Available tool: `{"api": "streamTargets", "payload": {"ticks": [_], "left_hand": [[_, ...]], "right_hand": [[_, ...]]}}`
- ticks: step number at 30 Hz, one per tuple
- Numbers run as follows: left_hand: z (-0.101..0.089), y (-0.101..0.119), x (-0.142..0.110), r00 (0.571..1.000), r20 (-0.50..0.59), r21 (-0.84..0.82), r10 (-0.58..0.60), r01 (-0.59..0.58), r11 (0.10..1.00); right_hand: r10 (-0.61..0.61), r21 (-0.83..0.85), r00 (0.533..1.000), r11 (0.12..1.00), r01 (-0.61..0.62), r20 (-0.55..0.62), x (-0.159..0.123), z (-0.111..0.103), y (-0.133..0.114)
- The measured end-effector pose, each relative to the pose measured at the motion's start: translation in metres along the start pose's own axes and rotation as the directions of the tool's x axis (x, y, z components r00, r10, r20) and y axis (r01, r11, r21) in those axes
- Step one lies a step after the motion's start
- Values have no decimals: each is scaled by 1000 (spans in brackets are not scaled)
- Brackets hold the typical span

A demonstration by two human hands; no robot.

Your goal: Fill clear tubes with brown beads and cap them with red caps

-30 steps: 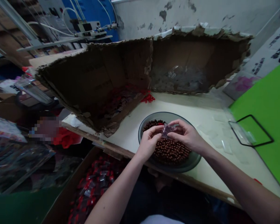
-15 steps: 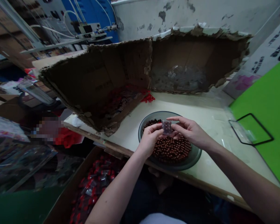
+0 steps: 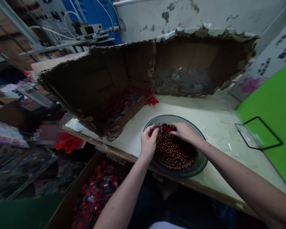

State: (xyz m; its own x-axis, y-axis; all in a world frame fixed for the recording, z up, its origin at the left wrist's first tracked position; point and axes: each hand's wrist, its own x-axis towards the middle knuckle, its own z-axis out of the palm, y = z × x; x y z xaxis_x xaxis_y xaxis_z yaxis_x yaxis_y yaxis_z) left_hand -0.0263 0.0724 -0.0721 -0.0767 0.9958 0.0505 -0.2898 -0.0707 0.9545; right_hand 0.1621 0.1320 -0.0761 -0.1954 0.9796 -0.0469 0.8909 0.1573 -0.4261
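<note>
My left hand [image 3: 148, 141] pinches a small clear plastic packet [image 3: 158, 126] over the left side of a bowl; it looked filled with dark beads a moment ago. The wide grey-green bowl [image 3: 203, 165] holds a heap of shiny brown beads [image 3: 175, 156]. My right hand [image 3: 184, 131] reaches in at the bowl's far side, its thumb and fingertips closed around a small red piece [image 3: 167, 128] lying on the beads. The exact shape of the red piece is partly hidden by the fingers.
Behind the bowl stands a torn cardboard box [image 3: 154, 66] with red pieces in its left part and clear plastic pieces [image 3: 190, 79] in its right. Below the table edge, a carton of red-and-clear packets [image 3: 95, 190] stands. A green panel [image 3: 271, 121] borders the right.
Both hands were together on the packet. The left has drawn it leftward; the right has let go and moved down to the red piece in the bowl.
</note>
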Motion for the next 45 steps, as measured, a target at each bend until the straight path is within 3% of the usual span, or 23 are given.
{"api": "streamTargets", "payload": {"ticks": [3,6,8,10,12,13,15,20,29,34,38,41,45], "left_hand": [[0,1,-1,1000,-28,3,3,-3,1000],[-1,3,-1,1000,16,12,-7,7,1000],[0,5,-2,996,81,29,-48,46,999],[1,7,-3,980,165,53,-109,101,993],[2,9,-5,951,264,83,-163,146,986],[2,10,-6,932,312,101,-183,159,982],[3,12,-7,901,382,137,-205,165,977],[2,14,-9,878,435,171,-200,138,976],[-2,11,-7,898,406,239,-172,77,968],[-2,10,-5,920,366,310,-136,17,950],[-3,8,-5,921,360,307,-147,32,951],[-4,7,-5,924,352,300,-151,41,953],[-1,9,-5,908,379,255,-180,85,963]], "right_hand": [[7,-1,999,1000,-7,31,3,5,-4],[-24,39,998,999,22,61,0,-1,-3],[-49,264,994,964,21,99,-8,-10,-3],[-40,615,991,787,-49,131,-19,-20,-5],[-5,846,989,519,-122,146,-32,-30,-11],[8,889,989,437,-135,146,-37,-34,-14],[6,915,989,380,-139,147,-46,-41,-22],[-30,869,985,476,-137,172,-52,-48,-37],[-84,777,986,627,-58,142,-51,-46,-43],[-40,795,992,603,-69,116,-52,-35,-46],[38,837,995,539,-96,90,-54,-26,-49],[39,837,996,541,-86,77,-56,-23,-49],[25,833,986,531,-152,165,-59,-31,-45]]}}
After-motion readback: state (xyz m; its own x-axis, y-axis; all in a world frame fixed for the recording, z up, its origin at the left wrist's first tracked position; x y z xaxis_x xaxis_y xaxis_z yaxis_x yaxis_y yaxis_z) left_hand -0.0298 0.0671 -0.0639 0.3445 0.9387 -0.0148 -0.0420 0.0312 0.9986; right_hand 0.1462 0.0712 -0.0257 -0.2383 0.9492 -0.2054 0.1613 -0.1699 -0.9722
